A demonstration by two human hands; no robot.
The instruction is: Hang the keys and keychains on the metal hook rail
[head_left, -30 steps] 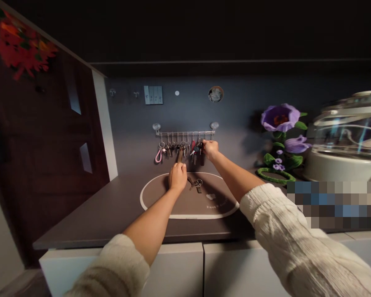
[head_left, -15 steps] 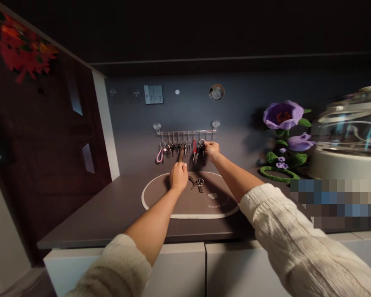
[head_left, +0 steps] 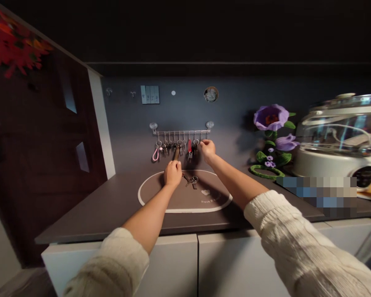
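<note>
A clear hook rail [head_left: 181,132] on the grey wall carries several key rings, a pink loop [head_left: 155,154] and a red tag [head_left: 189,145]. My left hand [head_left: 172,173] is closed around the lower end of a narrow brown strap [head_left: 177,153], whose top reaches the hanging keys at mid-rail. By the right end of the rail, my right hand [head_left: 208,150] has its fingertips pinched together, just right of a key ring [head_left: 196,142] with dark keys. Whatever lies between those fingertips is hidden. Below, a loose bunch of keys [head_left: 194,180] rests on the oval mat [head_left: 160,198].
The dark countertop [head_left: 89,208] runs above white cabinet doors. Purple artificial flowers [head_left: 270,117] and a white appliance with a clear cover [head_left: 324,161] stand at right. Small hooks [head_left: 132,94] and a panel of switches [head_left: 150,95] are on the wall above the rail.
My right hand has drawn slightly right, away from the key ring at the right of the rail, which hangs there. My left hand keeps its grip. The whole view has shifted a little.
</note>
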